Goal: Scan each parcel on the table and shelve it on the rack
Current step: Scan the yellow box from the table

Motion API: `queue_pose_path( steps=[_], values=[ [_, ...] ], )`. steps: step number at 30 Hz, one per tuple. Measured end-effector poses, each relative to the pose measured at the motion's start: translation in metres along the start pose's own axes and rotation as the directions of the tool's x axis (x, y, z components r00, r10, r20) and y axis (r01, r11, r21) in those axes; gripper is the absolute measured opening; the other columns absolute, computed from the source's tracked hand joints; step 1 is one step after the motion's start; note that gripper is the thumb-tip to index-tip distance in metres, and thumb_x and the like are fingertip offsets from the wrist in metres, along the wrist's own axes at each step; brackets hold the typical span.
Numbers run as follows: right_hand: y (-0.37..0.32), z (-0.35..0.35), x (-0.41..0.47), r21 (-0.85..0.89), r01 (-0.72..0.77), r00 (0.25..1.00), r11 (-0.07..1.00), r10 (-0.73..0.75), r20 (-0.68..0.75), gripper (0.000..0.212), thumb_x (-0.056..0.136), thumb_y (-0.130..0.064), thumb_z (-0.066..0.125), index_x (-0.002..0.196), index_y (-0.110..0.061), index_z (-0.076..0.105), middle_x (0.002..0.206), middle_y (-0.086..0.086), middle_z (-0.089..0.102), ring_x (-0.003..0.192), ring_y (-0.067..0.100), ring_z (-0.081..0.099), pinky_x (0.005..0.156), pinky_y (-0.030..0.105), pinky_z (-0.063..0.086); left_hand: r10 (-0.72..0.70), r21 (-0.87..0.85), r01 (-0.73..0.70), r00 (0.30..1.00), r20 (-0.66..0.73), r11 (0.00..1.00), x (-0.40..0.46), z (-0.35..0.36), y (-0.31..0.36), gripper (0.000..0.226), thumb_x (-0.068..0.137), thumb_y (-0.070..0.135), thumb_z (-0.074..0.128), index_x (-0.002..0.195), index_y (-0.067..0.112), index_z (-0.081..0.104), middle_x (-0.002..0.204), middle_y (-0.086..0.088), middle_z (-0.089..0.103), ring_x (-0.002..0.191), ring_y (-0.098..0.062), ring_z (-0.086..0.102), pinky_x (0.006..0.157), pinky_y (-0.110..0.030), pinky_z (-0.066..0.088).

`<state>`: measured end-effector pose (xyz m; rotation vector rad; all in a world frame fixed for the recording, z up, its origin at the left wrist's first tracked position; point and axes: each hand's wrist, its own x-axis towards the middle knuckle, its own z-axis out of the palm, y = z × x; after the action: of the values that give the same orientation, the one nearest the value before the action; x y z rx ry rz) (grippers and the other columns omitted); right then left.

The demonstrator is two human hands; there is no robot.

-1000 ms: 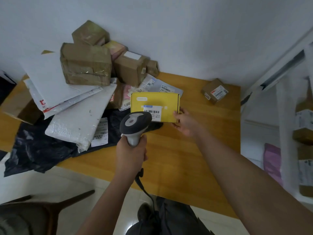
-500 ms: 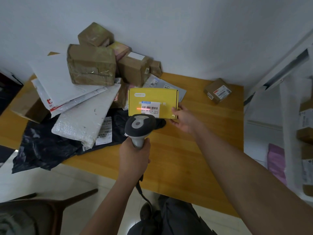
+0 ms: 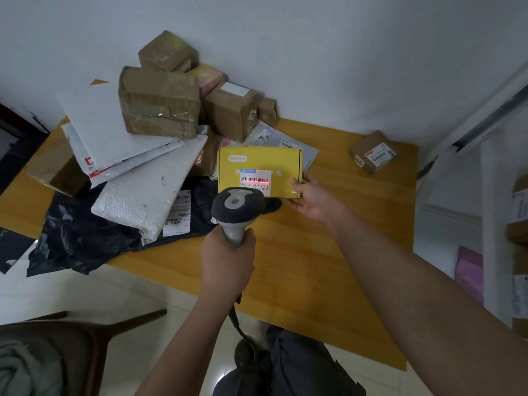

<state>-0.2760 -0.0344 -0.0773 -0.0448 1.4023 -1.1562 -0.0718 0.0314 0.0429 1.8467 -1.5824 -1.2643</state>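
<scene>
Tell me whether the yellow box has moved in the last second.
Yes: the yellow box shifted slightly left, away from the small brown box lying apart on the table.

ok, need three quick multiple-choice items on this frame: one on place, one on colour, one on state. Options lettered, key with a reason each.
1. Where does the lone small brown box sit?
A. far right of the table
B. on the chair
C. atop the pile

2. What colour is the box being scanned?
A. pink
B. yellow
C. black

3. What is the left hand doing?
A. resting flat
B. gripping the scanner
C. lifting a mailer

Key: A, it stands apart near the table's right edge; B, the yellow box carries the red scan line; B, its fingers wrap the scanner handle.
</scene>
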Motion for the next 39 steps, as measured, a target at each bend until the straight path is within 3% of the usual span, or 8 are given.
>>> queue_pose_path(
  steps=[6,9,14,17,20,24,30,39],
  values=[
    [0.002,-0.005,0.003,-0.015,-0.017,1.0,1.0,0.018,0.022,0.026,0.096,-0.007,0.057,0.109,-0.03,0.054,0.128,0.005,0.059,0.118,0.026,0.057,0.077,0.036,0.054,-0.034,-0.028,0.033,0.999,-0.023,0.999,-0.01,0.003,0.004,0.03,0.093,0.012,0.06,0.066,0.002,0.05,0.049,-0.004,0.047,0.034,-0.006,0.05,0.036,-0.013,0.038],
    [0.004,-0.007,0.002,-0.016,-0.023,0.999,1.0,0.023,0.023,0.027,0.096,-0.007,0.057,0.11,-0.03,0.054,0.129,0.006,0.058,0.119,0.027,0.056,0.087,0.04,0.054,-0.036,-0.045,0.034,0.998,-0.045,0.998,-0.015,0.004,0.006,0.029,0.092,0.01,0.06,0.066,0.003,0.05,0.051,-0.007,0.047,0.039,-0.013,0.05,0.037,-0.015,0.039],
    [0.008,-0.009,-0.012,0.006,-0.024,0.999,1.0,0.024,0.025,0.025,0.096,-0.008,0.058,0.103,-0.031,0.055,0.129,0.005,0.059,0.118,0.026,0.057,0.087,0.04,0.054,-0.02,-0.042,0.019,0.999,-0.044,0.999,-0.031,0.002,0.007,0.028,0.092,0.012,0.06,0.068,0.0,0.052,0.05,-0.007,0.048,0.034,-0.006,0.05,0.039,-0.018,0.04],
    [0.012,-0.012,-0.027,0.013,-0.006,1.0,1.0,0.006,0.024,0.028,0.096,-0.008,0.058,0.115,-0.028,0.053,0.127,0.004,0.061,0.116,0.025,0.058,0.081,0.037,0.053,0.033,-0.052,-0.035,0.999,-0.034,0.998,-0.049,-0.003,0.006,0.032,0.093,0.016,0.061,0.075,-0.009,0.055,0.056,-0.013,0.053,0.038,-0.007,0.055,0.047,-0.023,0.046],
    [0.022,-0.018,-0.049,0.027,0.019,0.999,0.999,-0.02,0.028,0.035,0.097,-0.009,0.057,0.126,-0.027,0.051,0.126,0.004,0.061,0.118,0.026,0.058,0.075,0.035,0.053,0.069,-0.131,-0.071,0.997,-0.014,0.989,-0.071,-0.006,0.002,0.029,0.093,0.017,0.062,0.077,-0.007,0.056,0.059,-0.011,0.056,0.042,-0.012,0.055,0.045,-0.024,0.047],
    [0.042,-0.031,-0.092,0.025,0.071,0.997,0.997,-0.072,0.027,0.028,0.097,-0.009,0.056,0.12,-0.025,0.053,0.122,0.004,0.061,0.111,0.024,0.057,0.07,0.033,0.052,0.138,-0.19,-0.14,0.99,-0.023,0.972,-0.113,-0.012,-0.013,0.025,0.093,0.017,0.063,0.074,0.003,0.056,0.057,-0.008,0.057,0.044,-0.014,0.054,0.044,-0.021,0.047],
    [0.097,-0.068,-0.176,0.038,0.143,0.99,0.989,-0.143,0.007,0.019,0.097,-0.007,0.057,0.099,-0.026,0.055,0.117,0.004,0.062,0.107,0.022,0.058,0.072,0.033,0.053,0.238,-0.261,-0.229,0.971,0.003,0.938,-0.203,-0.02,-0.045,0.029,0.094,0.019,0.062,0.076,-0.003,0.058,0.055,-0.007,0.056,0.043,-0.013,0.054,0.044,-0.021,0.046],
    [0.168,-0.186,-0.301,0.117,0.159,0.987,0.98,-0.156,-0.033,0.043,0.093,-0.009,0.062,0.133,-0.021,0.051,0.127,0.004,0.063,0.115,0.025,0.061,0.081,0.037,0.057,0.371,-0.318,-0.315,0.919,0.134,0.894,-0.315,0.005,-0.055,0.027,0.094,0.019,0.063,0.077,-0.002,0.059,0.056,-0.009,0.055,0.042,-0.012,0.051,0.042,-0.018,0.042]
  ],
)
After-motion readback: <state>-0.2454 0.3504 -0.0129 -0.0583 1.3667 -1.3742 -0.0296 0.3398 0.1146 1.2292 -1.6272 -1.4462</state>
